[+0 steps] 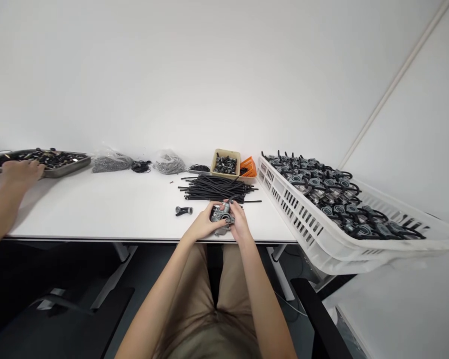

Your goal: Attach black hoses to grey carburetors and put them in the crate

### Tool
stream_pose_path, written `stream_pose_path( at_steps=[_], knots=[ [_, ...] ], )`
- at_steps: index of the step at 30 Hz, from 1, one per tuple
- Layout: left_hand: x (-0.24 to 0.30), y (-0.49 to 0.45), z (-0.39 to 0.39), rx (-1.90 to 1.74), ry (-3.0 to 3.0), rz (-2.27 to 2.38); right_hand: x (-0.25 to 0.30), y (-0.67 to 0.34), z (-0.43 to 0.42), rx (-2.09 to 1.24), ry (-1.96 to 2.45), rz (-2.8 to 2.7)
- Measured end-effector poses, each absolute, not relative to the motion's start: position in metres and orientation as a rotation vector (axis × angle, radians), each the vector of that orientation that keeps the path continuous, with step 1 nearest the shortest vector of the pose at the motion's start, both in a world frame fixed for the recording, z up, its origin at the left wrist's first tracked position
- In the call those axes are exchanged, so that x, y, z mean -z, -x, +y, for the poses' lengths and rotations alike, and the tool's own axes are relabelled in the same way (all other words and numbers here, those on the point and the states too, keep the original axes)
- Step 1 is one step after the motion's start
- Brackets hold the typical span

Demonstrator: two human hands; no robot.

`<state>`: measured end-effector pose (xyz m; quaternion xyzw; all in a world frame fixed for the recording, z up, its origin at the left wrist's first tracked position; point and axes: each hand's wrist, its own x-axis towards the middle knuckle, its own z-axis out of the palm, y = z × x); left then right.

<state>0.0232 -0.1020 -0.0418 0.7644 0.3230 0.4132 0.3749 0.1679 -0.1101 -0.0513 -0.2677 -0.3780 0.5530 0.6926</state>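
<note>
One die-cast carburetor [223, 217] sits between our left hand [203, 224] and right hand [241, 222], at the near edge of the white table [97, 212]. Grip: narrow, with the fingers of both hands closed around its body. We cannot tell whether it also rests on the tabletop.

Also entered, left to right:
- one steel tray [75, 164] of dark parts, a co-worker's hand [21, 173] at its near side
- two clear bags of small grey parts [111, 162] [169, 163]
- one beige box [225, 158] of fittings
- one orange basket [248, 167]
- one loose heap of black rubber tubes [217, 188]
- one dark metal fitting [183, 211], lying alone near our left hand
- one white plastic crate [303, 219], packed with carburetors trailing black tubing [314, 187]

Risks, as we judge them: with so little table behind it, a slip from our fingers could send the carburetor over the near edge and onto the floor. The lone fitting could roll off if knocked. Stray tubes could snag a sleeve or hand. The crate appears to overhang the table, so a bump or uneven load could tip it and spill its contents.
</note>
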Motion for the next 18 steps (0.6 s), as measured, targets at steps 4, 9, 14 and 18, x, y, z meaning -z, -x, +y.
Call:
stream_pose_path(
  at_steps=[4,9,14,18],
  knots=[
    [0.041,-0.023,-0.102,-1.054,-1.948,0.828,0.054,-0.169,-0.108,-1.214,0.596,-0.867],
    [0.042,-0.023,-0.1,-1.036,-1.933,0.824,0.057,-0.17,-0.105,-1.218,0.594,-0.876],
    [0.042,-0.024,-0.101,-1.071,-1.968,0.814,0.061,-0.171,-0.102,-1.242,0.603,-0.819],
    [0.04,-0.024,-0.102,-1.08,-1.972,0.804,0.061,-0.171,-0.102,-1.25,0.622,-0.804]
  ],
)
